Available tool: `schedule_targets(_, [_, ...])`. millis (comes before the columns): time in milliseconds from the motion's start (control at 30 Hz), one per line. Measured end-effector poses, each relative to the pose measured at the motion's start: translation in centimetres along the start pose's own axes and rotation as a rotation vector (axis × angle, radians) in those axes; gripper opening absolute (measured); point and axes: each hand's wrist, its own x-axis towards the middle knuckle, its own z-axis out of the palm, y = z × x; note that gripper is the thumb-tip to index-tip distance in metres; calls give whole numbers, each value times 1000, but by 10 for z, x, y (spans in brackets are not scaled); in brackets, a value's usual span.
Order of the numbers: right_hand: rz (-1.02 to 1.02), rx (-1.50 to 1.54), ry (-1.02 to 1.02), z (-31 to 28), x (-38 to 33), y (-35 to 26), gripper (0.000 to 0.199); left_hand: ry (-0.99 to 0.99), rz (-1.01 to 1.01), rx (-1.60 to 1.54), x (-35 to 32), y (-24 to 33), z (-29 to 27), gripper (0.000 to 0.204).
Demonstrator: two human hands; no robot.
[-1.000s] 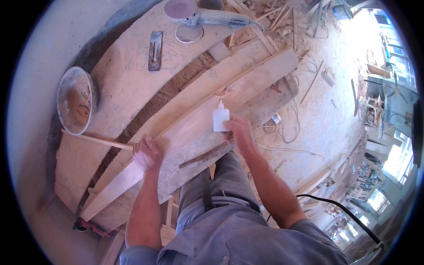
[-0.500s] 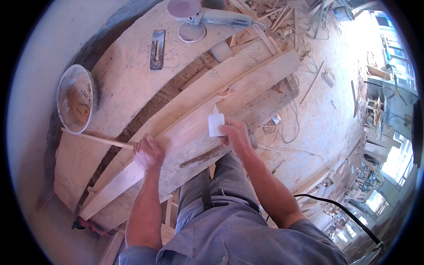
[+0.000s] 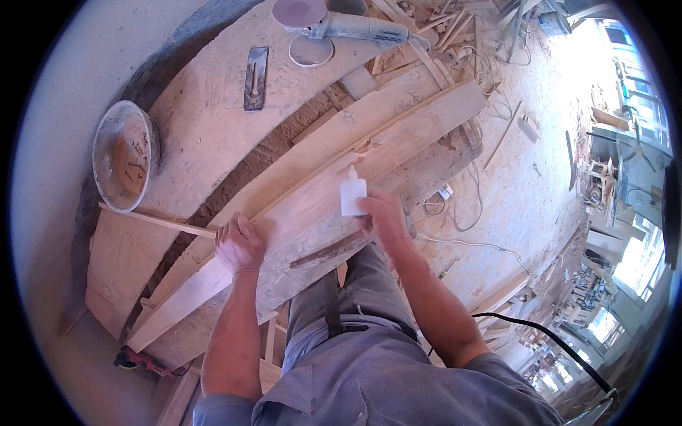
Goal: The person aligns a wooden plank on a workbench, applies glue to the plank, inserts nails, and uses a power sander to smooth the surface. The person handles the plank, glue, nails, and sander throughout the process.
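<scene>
In my right hand (image 3: 383, 213) is a small white squeeze bottle (image 3: 353, 198), its narrow nozzle pointing away from me. It hovers over a long, pale wooden board (image 3: 305, 188), just nearer than a reddish-brown broken patch (image 3: 364, 150) on that board. My left hand (image 3: 240, 245) is curled on the board's near-left part. A thin wooden strip (image 3: 156, 219) runs from the hand's fingers leftward to below a bowl (image 3: 122, 160); it appears gripped, though the fingertips are hidden. The bowl holds brown dust and small chips.
On the pale slab beyond lie an angle grinder (image 3: 355, 27) with a sanding disc and a slotted metal plate blade (image 3: 255, 79). A dark stick (image 3: 327, 250) rests near my lap. Cables (image 3: 472, 213) and wood scraps (image 3: 455, 28) litter the floor; a red tool (image 3: 145, 361) sits lower left.
My right hand and the bottle have shifted slightly right and toward me, away from the broken patch. My left hand stays in place.
</scene>
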Motion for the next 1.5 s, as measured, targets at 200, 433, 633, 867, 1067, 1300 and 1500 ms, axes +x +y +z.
schedule_targets(200, [-18, -29, 4, -14, 7, -7, 18, 16, 11, -2, 0, 0, 0, 33])
schedule_targets(433, [0, -87, -97, 1, 0, 16, 22, 18, 16, 1, 1, 6, -2, 33])
schedule_targets(633, [-5, -156, -116, 15, -7, 17, 25, 13, 14, 16, 0, 4, -4, 34])
schedule_targets(867, [14, -112, -82, 4, -1, 15, 25, -29, -16, 15, 0, -1, 1, 34])
schedule_targets(1067, [-24, -262, -90, 12, -4, 18, 21, -14, -17, 4, 0, 1, 0, 35])
schedule_targets(1300, [-9, -118, 0, 4, -7, 10, 20, 19, 4, 13, -1, -2, 4, 37])
schedule_targets(1500, [-39, -137, 22, -3, -4, 17, 19, 5, -5, 0, -1, 0, 1, 37])
